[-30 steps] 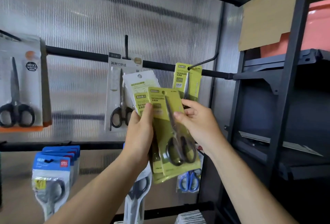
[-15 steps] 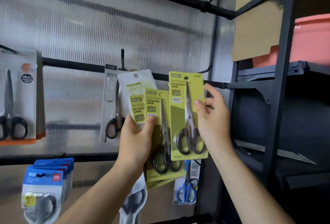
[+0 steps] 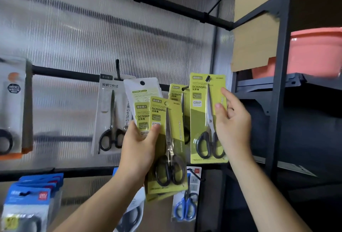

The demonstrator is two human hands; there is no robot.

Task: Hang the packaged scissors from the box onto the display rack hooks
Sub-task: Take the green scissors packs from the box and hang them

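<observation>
One green pack (image 3: 200, 120) of scissors hangs at the right end of the rack, and the dark tip of a hook (image 3: 208, 77) shows through the hole at its top; I judge it threaded on but not yet let go, since the right hand (image 3: 233, 126) pinches its right edge, thumb on the front and fingers along the side. Just behind and to its left a second green pack (image 3: 176, 93) sits on what looks like the same hook or a neighbouring one, I cannot tell which; that one counts as hung.

More work waits in the left hand (image 3: 137, 150), which grips a fan of packs (image 3: 159, 109) by the lower left, thumb across the front; at least two green cards and a white card (image 3: 138, 91) show in it, the exact number hidden by overlap. The box is out of view, so whatever remains in it cannot be judged.

Further out, a grey-carded pair (image 3: 109, 113) hangs from the black rail (image 3: 64, 73); blue-handled scissors (image 3: 187, 205) hang on a lower row, blue packs (image 3: 31, 194) sit at the lower left, and a pink tub (image 3: 314, 52) rests on the shelf to the right.
</observation>
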